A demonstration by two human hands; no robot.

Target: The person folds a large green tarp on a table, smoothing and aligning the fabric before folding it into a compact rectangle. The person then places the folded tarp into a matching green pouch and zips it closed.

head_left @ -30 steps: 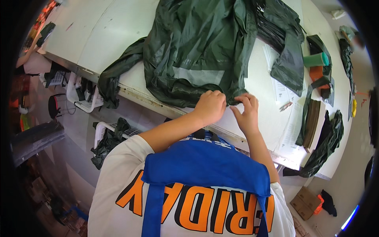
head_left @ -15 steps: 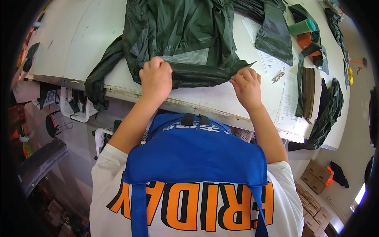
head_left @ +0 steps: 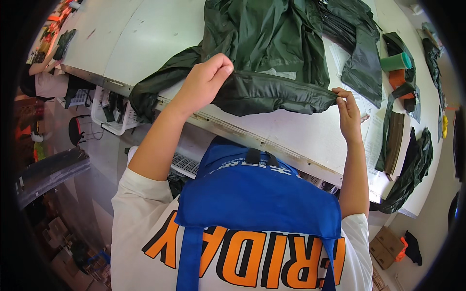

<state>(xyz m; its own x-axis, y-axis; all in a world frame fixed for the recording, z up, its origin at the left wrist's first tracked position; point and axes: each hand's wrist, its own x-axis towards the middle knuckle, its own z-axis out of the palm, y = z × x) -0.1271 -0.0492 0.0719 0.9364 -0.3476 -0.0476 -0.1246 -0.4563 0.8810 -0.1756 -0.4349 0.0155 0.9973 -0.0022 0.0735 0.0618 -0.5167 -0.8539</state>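
A dark green rain jacket (head_left: 262,34) with a thin, shiny surface lies on the white table before me. Its hem (head_left: 276,94) runs taut between my two hands, the near edge hanging slightly puffed. At the hem's left end my left hand (head_left: 208,80) is closed in a pinch on the fabric. My right hand (head_left: 348,114) grips the right corner between thumb and fingers. Just past the hem a strip of grey mesh lining (head_left: 281,73) shows. One sleeve (head_left: 162,80) droops over the table edge at left.
More dark green garments (head_left: 361,53) lie to the right, over printed sheets (head_left: 374,136). Beyond them are a green roll (head_left: 395,62) and a stack of brown card (head_left: 395,140). A white basket (head_left: 114,121) stands below the table at left. Another person (head_left: 51,85) is at far left.
My hands have drawn the hem out straighter, the left one rising at its end. Less of the mesh lining shows. The whole view has shifted, so the table appears further right.
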